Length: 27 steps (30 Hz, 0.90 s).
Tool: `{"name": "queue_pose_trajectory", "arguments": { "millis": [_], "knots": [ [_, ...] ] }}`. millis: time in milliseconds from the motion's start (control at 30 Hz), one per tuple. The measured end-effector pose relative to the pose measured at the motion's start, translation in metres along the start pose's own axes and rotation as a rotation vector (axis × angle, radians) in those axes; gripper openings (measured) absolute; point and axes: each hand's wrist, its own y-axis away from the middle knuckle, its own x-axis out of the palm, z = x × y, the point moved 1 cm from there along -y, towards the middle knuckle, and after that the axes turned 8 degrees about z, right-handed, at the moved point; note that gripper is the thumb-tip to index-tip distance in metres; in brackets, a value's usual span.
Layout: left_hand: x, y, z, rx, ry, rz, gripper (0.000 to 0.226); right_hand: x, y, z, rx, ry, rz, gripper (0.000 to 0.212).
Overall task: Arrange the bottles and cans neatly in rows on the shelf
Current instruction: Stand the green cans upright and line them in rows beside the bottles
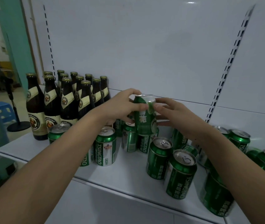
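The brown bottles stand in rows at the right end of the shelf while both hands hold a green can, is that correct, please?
Not quite: the head view shows the brown bottles at the left end of the shelf. Both hands, left and right, do hold a green can.

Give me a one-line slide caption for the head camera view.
Both hands, left hand and right hand, hold a green can above other cans on the white shelf, beside rows of brown bottles.
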Motion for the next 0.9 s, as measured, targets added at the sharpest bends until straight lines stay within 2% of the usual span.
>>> {"name": "queue_pose_trajectory", "arguments": {
  "millis": [100,233,367,500,600,733,800,833,867,900],
  "knots": [
    [-0.003,-0.019,-0.004,-0.013,0.083,-0.048,0.058,-0.005,-0.003,-0.005,0.057,0.075,0.019,0.039],
    [-0.003,-0.050,-0.010,-0.015,0.096,-0.084,0.062,-0.015,-0.017,-0.012,0.177,0.204,-0.054,0.045],
    [-0.001,-0.074,-0.015,-0.016,0.098,-0.109,0.050,-0.022,-0.026,-0.015,0.422,0.467,0.039,0.061],
    [0.002,-0.088,-0.014,-0.010,0.002,-0.154,0.032,-0.012,-0.030,-0.017,0.530,0.502,0.130,0.066],
    [0.004,-0.096,-0.008,-0.016,-0.090,-0.166,0.044,-0.003,-0.038,-0.017,0.508,0.548,0.145,0.061],
    [0.001,-0.104,0.004,-0.019,-0.181,-0.153,0.056,0.004,-0.047,-0.016,0.310,0.860,0.124,0.024],
    [-0.001,-0.109,0.007,0.007,-0.228,-0.156,0.054,0.009,-0.051,-0.011,0.225,0.955,0.130,0.030],
    [-0.002,-0.110,0.008,0.020,-0.265,-0.152,0.050,0.012,-0.055,-0.010,0.198,0.967,0.164,0.025],
    [-0.001,-0.112,0.009,0.027,-0.309,-0.140,0.047,0.016,-0.058,-0.008,0.176,0.967,0.216,0.031],
    [0.000,-0.113,0.011,0.029,-0.352,-0.122,0.047,0.020,-0.061,-0.009,0.190,0.969,0.282,0.050]
  ]
}}
